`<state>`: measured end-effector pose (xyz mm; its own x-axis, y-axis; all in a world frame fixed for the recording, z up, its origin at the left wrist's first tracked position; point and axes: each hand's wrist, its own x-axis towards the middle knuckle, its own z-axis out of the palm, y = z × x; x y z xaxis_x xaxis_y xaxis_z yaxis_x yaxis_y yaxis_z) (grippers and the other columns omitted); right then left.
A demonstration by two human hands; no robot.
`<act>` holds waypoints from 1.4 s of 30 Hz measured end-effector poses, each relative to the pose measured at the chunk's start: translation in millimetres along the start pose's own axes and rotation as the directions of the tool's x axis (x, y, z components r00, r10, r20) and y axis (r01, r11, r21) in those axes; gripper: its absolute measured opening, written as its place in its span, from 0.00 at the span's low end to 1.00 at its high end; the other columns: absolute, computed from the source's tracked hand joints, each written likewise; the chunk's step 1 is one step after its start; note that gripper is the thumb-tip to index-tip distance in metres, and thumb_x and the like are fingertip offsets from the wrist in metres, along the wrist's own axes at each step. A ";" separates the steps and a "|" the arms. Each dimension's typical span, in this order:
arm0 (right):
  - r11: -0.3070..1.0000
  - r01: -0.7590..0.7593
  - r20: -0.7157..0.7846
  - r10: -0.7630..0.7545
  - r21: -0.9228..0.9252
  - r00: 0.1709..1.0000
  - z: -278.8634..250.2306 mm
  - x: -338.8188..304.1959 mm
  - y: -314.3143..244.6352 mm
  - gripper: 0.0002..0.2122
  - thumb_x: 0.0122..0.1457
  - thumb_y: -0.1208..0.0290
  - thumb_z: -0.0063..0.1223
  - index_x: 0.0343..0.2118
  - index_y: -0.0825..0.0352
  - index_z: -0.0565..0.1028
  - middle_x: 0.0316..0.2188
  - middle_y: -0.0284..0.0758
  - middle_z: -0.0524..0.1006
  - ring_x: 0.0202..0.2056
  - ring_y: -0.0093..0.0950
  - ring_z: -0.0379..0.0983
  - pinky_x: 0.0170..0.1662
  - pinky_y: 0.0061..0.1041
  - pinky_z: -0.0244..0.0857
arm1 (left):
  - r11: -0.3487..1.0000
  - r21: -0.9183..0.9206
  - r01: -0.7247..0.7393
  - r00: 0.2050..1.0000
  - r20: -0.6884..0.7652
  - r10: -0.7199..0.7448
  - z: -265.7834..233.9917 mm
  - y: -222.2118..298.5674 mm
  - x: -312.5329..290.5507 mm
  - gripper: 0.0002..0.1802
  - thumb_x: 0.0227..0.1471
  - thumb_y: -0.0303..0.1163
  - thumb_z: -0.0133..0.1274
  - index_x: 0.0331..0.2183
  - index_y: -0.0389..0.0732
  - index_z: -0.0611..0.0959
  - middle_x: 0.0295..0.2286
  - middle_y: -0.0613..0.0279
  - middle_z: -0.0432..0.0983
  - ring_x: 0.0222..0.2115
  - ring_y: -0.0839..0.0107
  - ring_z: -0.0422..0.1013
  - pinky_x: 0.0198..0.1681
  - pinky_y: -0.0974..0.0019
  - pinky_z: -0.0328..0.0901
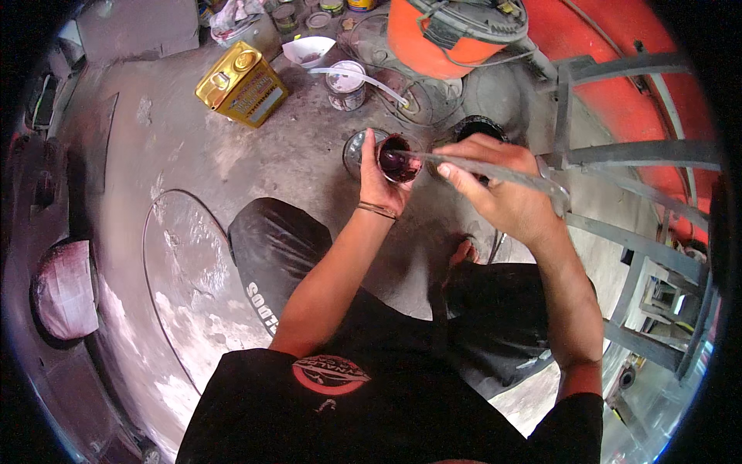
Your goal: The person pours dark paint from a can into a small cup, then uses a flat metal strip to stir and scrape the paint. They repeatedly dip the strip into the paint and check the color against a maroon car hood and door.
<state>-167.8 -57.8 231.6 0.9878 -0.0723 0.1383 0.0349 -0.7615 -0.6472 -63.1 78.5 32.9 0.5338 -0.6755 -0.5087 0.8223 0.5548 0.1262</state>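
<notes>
Holding a cup (399, 167) of dark red liquid over a grey concrete floor (301, 139), a person in dark clothes works with bare hands, seen from above. The left hand (377, 176) has its grip wrapped about the cup's side, thumb up along the near wall; the fingers beneath are mostly hidden. The right hand (502, 182) pinches a long, flat stick (495, 168) between thumb and curled fingers. The stick's far end reaches across the rim into the cup's mouth (whether its tip touches the liquid is hard to make out).

Just left of the cup, partly covered by the left hand, is a shiny round piece (353, 155), its kind unclear. Behind the right hand stands a dark can (481, 125), mostly blocked from sight, contents unreadable.

Farther off on the floor are a gold can (243, 87) with a cap, a white bowl (309, 51) with something greyish inside, and a small tub (345, 94) with a pale top, a whitish tube (386, 88) lying across it. Beyond, an orange bucket (437, 42) with a dark lid is cut off by the upper edge.
</notes>
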 end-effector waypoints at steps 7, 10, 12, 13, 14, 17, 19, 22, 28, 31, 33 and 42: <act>0.997 -0.029 0.028 0.027 0.069 0.999 1.4 0.4 -4.1 0.10 0.60 0.69 0.59 0.41 0.68 0.82 0.35 0.42 0.82 0.36 0.39 0.81 0.41 0.33 0.73 | 0.995 -0.097 -0.032 0.999 -0.045 0.027 10.1 2.9 5.6 0.23 0.58 0.55 0.58 0.36 0.42 0.81 0.33 0.57 0.80 0.35 0.59 0.77 0.42 0.58 0.76; 1.000 0.005 -0.024 -0.006 -0.012 1.000 -5.4 5.6 0.4 0.10 0.60 0.69 0.61 0.41 0.68 0.83 0.35 0.41 0.83 0.37 0.38 0.81 0.41 0.32 0.73 | 0.990 -0.136 -0.033 0.999 -0.010 0.032 14.0 -0.1 9.9 0.23 0.58 0.53 0.59 0.36 0.41 0.81 0.34 0.54 0.80 0.35 0.58 0.78 0.42 0.58 0.76; 0.999 0.008 -0.048 -0.010 -0.036 0.999 -10.4 7.8 -0.8 0.09 0.60 0.70 0.62 0.41 0.68 0.83 0.35 0.40 0.83 0.36 0.37 0.81 0.41 0.31 0.73 | 0.991 -0.136 -0.008 1.000 0.015 0.010 11.7 -0.8 13.3 0.22 0.59 0.51 0.59 0.37 0.41 0.80 0.35 0.52 0.81 0.36 0.57 0.78 0.43 0.57 0.75; 0.999 -0.017 -0.061 0.015 -0.029 0.998 -12.5 8.5 -3.0 0.09 0.60 0.71 0.62 0.41 0.68 0.83 0.35 0.40 0.83 0.36 0.36 0.81 0.42 0.31 0.73 | 0.990 -0.138 -0.013 1.000 0.010 0.014 13.1 0.3 12.7 0.21 0.59 0.50 0.58 0.37 0.40 0.80 0.35 0.51 0.81 0.36 0.56 0.78 0.44 0.56 0.75; 0.999 -0.042 -0.073 0.040 -0.021 0.996 -15.7 6.4 -8.3 0.09 0.60 0.71 0.63 0.41 0.68 0.83 0.36 0.40 0.83 0.36 0.36 0.81 0.42 0.30 0.73 | 0.990 -0.141 -0.018 1.000 0.005 0.018 14.5 1.2 11.9 0.19 0.60 0.48 0.57 0.37 0.40 0.80 0.35 0.51 0.81 0.36 0.55 0.78 0.45 0.55 0.75; 0.994 -0.111 -0.129 0.109 -0.007 0.986 -20.0 -5.8 -14.1 0.08 0.60 0.72 0.64 0.40 0.68 0.84 0.36 0.40 0.84 0.36 0.34 0.81 0.41 0.30 0.73 | 0.984 -0.178 -0.008 0.999 0.030 0.013 15.8 5.1 14.9 0.18 0.61 0.44 0.54 0.37 0.37 0.80 0.36 0.48 0.81 0.38 0.52 0.77 0.47 0.52 0.74; 0.981 -0.196 -0.155 0.194 0.004 0.969 -20.2 -15.4 -16.7 0.08 0.60 0.73 0.65 0.40 0.69 0.84 0.36 0.40 0.85 0.36 0.32 0.81 0.41 0.29 0.73 | 0.973 -0.228 -0.014 0.999 0.042 0.024 19.8 9.2 18.0 0.18 0.61 0.42 0.52 0.38 0.34 0.79 0.37 0.46 0.80 0.39 0.50 0.77 0.49 0.51 0.73; 0.985 -0.172 -0.209 0.175 0.033 0.962 -12.5 -26.2 -9.0 0.08 0.60 0.74 0.65 0.40 0.70 0.84 0.36 0.40 0.84 0.36 0.31 0.81 0.42 0.28 0.72 | 0.949 -0.314 -0.030 0.997 0.054 0.049 29.0 15.8 22.7 0.20 0.61 0.42 0.50 0.39 0.30 0.78 0.39 0.43 0.79 0.41 0.49 0.77 0.50 0.50 0.72; 0.975 -0.197 -0.276 0.217 0.099 0.936 13.9 -40.4 -12.0 0.08 0.61 0.74 0.64 0.40 0.71 0.83 0.35 0.39 0.84 0.36 0.29 0.80 0.42 0.26 0.71 | 0.939 -0.337 -0.069 0.997 0.008 0.076 43.8 27.0 24.5 0.23 0.61 0.43 0.47 0.35 0.27 0.75 0.31 0.45 0.75 0.34 0.50 0.73 0.40 0.55 0.70; 0.956 -0.227 -0.248 0.269 0.184 0.931 18.1 -36.5 -16.0 0.08 0.61 0.74 0.64 0.40 0.71 0.83 0.35 0.40 0.84 0.36 0.29 0.80 0.42 0.26 0.71 | 0.948 -0.310 -0.067 0.995 0.054 0.088 33.6 31.9 30.0 0.23 0.61 0.43 0.48 0.35 0.27 0.76 0.31 0.45 0.76 0.34 0.50 0.74 0.41 0.55 0.72; 0.958 -0.225 -0.222 0.262 0.180 0.939 15.8 -30.1 -16.4 0.08 0.61 0.74 0.64 0.41 0.71 0.83 0.35 0.40 0.84 0.36 0.30 0.80 0.42 0.26 0.71 | 0.941 -0.335 -0.056 0.998 -0.005 0.057 28.4 31.8 31.4 0.25 0.61 0.45 0.48 0.37 0.28 0.78 0.35 0.43 0.78 0.38 0.48 0.76 0.44 0.52 0.74; 0.997 0.020 -0.166 -0.008 0.069 0.986 17.1 2.6 3.6 0.09 0.60 0.75 0.63 0.42 0.68 0.83 0.35 0.40 0.83 0.35 0.34 0.81 0.41 0.28 0.73 | 0.974 -0.225 -0.007 1.000 0.019 0.011 5.4 25.4 22.9 0.25 0.60 0.48 0.53 0.39 0.31 0.77 0.36 0.43 0.79 0.38 0.48 0.78 0.41 0.51 0.77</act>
<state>-162.5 -49.7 216.8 0.9484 -0.1719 0.2663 0.0652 -0.7164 -0.6946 -28.9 74.5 29.0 0.5467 -0.6783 -0.4909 0.7533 0.6544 -0.0654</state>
